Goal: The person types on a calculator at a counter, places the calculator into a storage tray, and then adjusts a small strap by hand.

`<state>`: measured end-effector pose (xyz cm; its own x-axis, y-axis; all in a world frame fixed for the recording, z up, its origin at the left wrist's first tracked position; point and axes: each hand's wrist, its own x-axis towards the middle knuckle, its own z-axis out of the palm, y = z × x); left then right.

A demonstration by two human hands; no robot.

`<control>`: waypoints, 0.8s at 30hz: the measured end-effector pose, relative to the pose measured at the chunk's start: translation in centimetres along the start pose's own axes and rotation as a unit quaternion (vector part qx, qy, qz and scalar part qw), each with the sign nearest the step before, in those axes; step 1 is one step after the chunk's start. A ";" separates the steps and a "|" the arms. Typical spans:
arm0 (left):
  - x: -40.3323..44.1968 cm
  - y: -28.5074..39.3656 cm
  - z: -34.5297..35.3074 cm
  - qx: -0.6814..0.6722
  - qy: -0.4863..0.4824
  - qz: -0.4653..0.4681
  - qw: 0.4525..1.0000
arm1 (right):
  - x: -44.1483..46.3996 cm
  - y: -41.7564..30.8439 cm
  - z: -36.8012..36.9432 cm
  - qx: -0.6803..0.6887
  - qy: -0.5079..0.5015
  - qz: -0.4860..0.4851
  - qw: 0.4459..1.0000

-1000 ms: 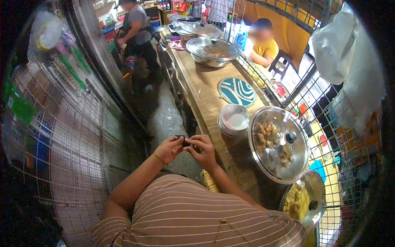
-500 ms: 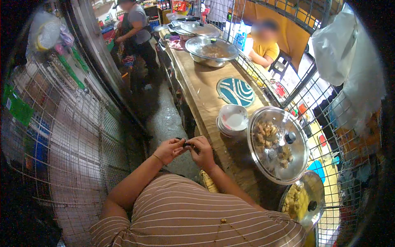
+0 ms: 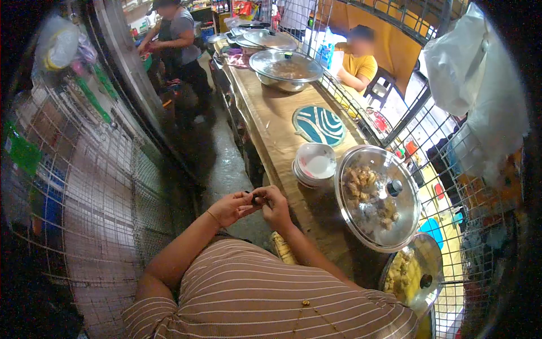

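Note:
My left hand [image 3: 230, 209] and my right hand [image 3: 274, 207] meet in front of my striped shirt, over the gap beside the counter. Between their fingertips is a small dark object [image 3: 256, 199], pinched by both hands; its kind is too small to make out. Right of my hands, a stack of white bowls [image 3: 317, 161] stands on the wooden counter [image 3: 270, 121]. Beside the bowls is a large pot with a clear lid [image 3: 377, 198], with chunks of food visible under the glass.
Another lidded pot [image 3: 411, 271] holds yellowish food at the lower right. A teal patterned mat [image 3: 319, 125] and more lidded pots [image 3: 287, 69] lie farther along the counter. Wire mesh [image 3: 395, 121] borders it, with a person in yellow [image 3: 359, 68] beyond. Another person [image 3: 178, 42] stands at the back left.
My hands stay together with the dark object, the fingers shifting slightly around it. The view has moved a little. The person at the back left has moved their arms.

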<state>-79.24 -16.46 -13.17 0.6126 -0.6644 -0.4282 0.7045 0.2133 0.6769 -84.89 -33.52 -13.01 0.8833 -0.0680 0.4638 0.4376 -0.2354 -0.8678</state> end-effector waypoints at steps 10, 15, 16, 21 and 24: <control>-0.5 0.9 0.5 0.001 -0.019 -0.022 1.000 | 0.1 0.3 -0.9 0.088 -0.029 0.092 0.991; -0.1 0.1 -0.9 -0.016 -0.060 -0.015 0.998 | 0.0 0.3 -0.3 0.179 -0.014 0.131 0.975; 0.2 -0.2 -1.3 -0.035 -0.080 -0.013 0.996 | 0.0 0.1 -0.4 0.188 -0.006 0.127 0.974; -0.3 0.2 0.1 -0.013 -0.036 -0.024 0.999 | -0.1 2.2 -0.3 0.151 -0.002 0.068 0.986; -0.6 0.3 0.9 -0.004 -0.010 -0.013 1.000 | 0.0 1.9 -0.4 0.146 -0.004 0.087 0.985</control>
<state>-79.71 -16.65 -12.11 0.5871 -0.6838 -0.4332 0.7228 0.2019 0.6609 -84.16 -34.35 -14.55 0.9500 -0.0752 0.3029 0.3079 0.0677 -0.9490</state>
